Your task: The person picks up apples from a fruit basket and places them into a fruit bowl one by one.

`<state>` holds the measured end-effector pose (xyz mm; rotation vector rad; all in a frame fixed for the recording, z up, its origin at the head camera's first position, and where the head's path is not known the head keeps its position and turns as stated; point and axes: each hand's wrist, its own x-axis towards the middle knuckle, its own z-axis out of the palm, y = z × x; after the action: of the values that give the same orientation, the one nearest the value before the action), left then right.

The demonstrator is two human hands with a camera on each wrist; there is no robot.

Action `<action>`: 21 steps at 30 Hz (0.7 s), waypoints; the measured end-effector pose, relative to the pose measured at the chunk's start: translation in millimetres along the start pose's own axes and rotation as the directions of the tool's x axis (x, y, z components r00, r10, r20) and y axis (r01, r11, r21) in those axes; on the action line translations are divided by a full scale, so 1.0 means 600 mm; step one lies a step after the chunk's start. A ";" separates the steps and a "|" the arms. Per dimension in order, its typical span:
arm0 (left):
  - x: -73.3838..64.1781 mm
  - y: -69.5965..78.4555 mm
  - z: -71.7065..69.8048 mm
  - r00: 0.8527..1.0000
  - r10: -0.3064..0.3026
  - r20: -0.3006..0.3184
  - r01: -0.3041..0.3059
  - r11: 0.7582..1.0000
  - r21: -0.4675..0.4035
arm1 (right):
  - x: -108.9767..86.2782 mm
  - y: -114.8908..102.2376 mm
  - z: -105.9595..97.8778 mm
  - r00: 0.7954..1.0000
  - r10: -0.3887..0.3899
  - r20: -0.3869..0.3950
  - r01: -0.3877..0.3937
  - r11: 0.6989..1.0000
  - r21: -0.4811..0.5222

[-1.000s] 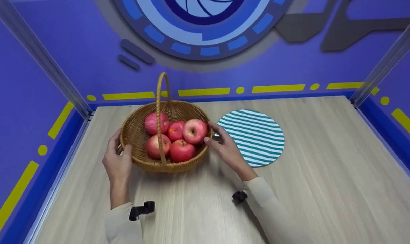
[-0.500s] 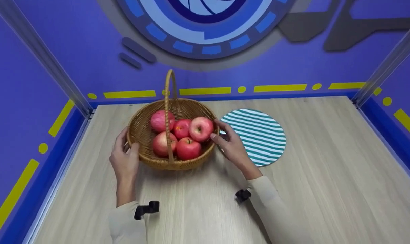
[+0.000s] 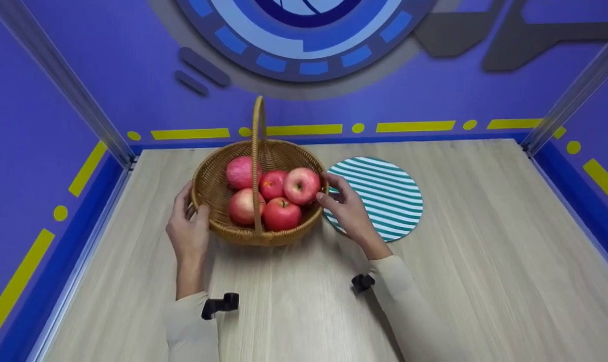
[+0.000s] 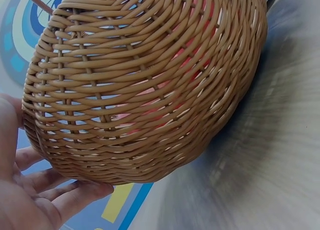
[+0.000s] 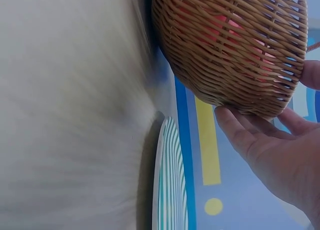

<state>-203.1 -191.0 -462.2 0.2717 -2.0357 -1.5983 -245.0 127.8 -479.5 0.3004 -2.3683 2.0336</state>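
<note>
A brown wicker basket [image 3: 221, 221] with a tall arched handle [image 3: 256, 151] holds several red apples [image 3: 282, 213]. My left hand [image 3: 188, 234] grips its left rim, thumb on the near side. In the left wrist view, the fingers [image 4: 82, 197] lie against the woven wall from outside. On the opposite rim, my right hand [image 3: 353, 211] holds the basket between thumb and fingers. The right wrist view has those fingers [image 5: 242, 132] under the outer wall. Whether the basket's bottom touches the table cannot be told. Right of it lies a round green-and-white striped mat [image 3: 384, 196], partly behind my right hand.
The light wooden table [image 3: 485, 241] is bounded by a blue-purple back wall [image 3: 414, 105] with yellow marks. Similar panels stand at the left and right, with metal posts [image 3: 575, 90] in the corners. Each sleeve carries a black wrist mount [image 3: 221, 304].
Both hands have shifted the basket to the right, closer to the striped mat. The apples move along inside it, and the grip looks the same. The head view has tilted slightly.
</note>
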 end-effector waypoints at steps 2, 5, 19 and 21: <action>0.003 0.000 0.002 1.000 0.013 -0.008 -0.013 1.000 0.002 | 0.004 -0.002 0.000 1.000 -0.009 -0.003 0.009 1.000 0.000; 0.006 0.001 0.004 0.999 0.033 -0.017 -0.032 0.999 0.021 | 0.008 -0.004 0.001 1.000 -0.020 -0.011 0.020 1.000 -0.008; 0.001 0.000 0.011 0.997 0.072 -0.027 -0.069 0.992 0.105 | 0.001 -0.007 -0.004 0.999 -0.033 -0.007 0.032 0.992 -0.119; 0.000 -0.002 0.013 0.997 0.074 -0.019 -0.072 0.992 0.101 | -0.001 -0.008 -0.006 0.999 -0.047 -0.023 0.043 0.987 -0.155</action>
<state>-207.3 -184.4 -464.5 0.2478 -2.0875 -1.4460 -244.5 130.9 -474.3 0.3188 -2.4605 1.8109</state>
